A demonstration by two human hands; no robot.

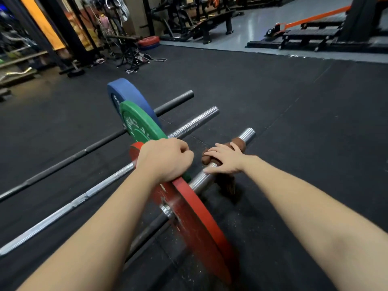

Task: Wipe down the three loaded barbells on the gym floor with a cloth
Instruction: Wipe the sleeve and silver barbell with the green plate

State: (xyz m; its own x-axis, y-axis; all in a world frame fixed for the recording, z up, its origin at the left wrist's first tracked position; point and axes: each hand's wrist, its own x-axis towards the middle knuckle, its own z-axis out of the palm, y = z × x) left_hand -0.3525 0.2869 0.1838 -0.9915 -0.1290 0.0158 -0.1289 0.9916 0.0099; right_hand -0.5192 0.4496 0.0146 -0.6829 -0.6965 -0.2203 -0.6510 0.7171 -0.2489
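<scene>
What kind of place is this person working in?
Most likely a gym's free-weight area: barbells carrying a red plate, a green plate and a blue plate lie on black rubber flooring, and weight benches stand at the back.

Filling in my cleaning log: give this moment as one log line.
step: wiping nearest barbell sleeve | left grip: holds red plate rim | right grip: wraps brown cloth round sleeve
</scene>
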